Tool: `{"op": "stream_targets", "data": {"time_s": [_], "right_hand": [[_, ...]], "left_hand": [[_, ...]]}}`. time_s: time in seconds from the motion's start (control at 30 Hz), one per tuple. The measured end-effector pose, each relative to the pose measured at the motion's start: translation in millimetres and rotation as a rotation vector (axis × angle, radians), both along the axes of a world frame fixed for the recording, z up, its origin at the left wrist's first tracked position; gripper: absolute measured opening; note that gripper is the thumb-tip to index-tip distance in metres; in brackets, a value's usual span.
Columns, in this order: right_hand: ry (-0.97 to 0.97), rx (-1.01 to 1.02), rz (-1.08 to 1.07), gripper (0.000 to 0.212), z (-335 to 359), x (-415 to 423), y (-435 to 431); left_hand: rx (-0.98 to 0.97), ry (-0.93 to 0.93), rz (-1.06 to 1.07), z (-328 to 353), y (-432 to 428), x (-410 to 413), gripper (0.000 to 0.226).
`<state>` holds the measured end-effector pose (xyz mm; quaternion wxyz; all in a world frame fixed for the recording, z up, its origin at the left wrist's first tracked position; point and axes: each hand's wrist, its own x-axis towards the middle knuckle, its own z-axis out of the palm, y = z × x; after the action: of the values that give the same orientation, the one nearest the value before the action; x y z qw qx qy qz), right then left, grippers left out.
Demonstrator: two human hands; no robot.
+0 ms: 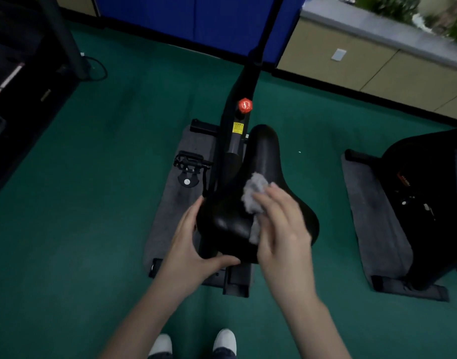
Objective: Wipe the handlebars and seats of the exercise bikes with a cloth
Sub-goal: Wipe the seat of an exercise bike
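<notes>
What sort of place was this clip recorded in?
Likely a small gym or fitness room: a black exercise bike with a black padded saddle and round red knob stands on a grey floor mat over green carpet, with a second black machine alongside.

Nothing legible — the yellow sticker (238, 128) is blurred.

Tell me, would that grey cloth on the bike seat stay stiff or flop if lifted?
Probably floppy: the cloth lies crumpled and bunched under the right hand, following the curve of the seat. Likely light too, since it looks thin and fluffy. On the glossy seat it may slide easily.
</notes>
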<state>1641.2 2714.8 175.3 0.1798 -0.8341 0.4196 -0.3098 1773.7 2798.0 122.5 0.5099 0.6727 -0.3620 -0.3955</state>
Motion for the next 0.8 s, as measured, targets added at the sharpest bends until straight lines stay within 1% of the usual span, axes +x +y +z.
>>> {"op": "stream_targets", "data": {"time_s": [0.07, 0.23, 0.3, 0.4, 0.47, 0.53, 0.6, 0.67, 0.8], "right_hand": [[-0.013, 0.052, 0.017, 0.037, 5, 0, -2], [0.041, 0.059, 0.351, 0.037, 4, -12, 12], [0.095, 0.05, 0.375, 0.036, 8, -8, -10], [0.194, 0.03, 0.342, 0.035, 16, 12, -51], [0.239, 0.055, 0.38, 0.032, 19, 25, -66], [0.257, 0.118, 0.501, 0.029, 22, 31, -66], [0.255, 0.168, 0.668, 0.026, 27, 27, -59], [0.259, 0.163, 0.82, 0.026, 30, 13, -50], [0.264, 0.125, 0.962, 0.023, 34, -10, -45]], "left_hand": [[0.009, 0.037, 0.033, -1, 1, -5, 0.116], [0.001, 0.07, 0.095, -4, 0, -11, 0.114], [0.019, 0.07, 0.125, -3, 2, -14, 0.114], [0.044, 0.105, 0.171, -3, 5, -21, 0.117], [0.064, 0.111, 0.204, -3, 6, -25, 0.118], [0.07, 0.136, 0.223, -3, 7, -29, 0.119], [0.073, 0.177, 0.244, -3, 8, -34, 0.119], [0.064, 0.228, 0.279, -7, 9, -40, 0.117], [0.019, 0.361, 0.356, -13, 8, -59, 0.112]]}}
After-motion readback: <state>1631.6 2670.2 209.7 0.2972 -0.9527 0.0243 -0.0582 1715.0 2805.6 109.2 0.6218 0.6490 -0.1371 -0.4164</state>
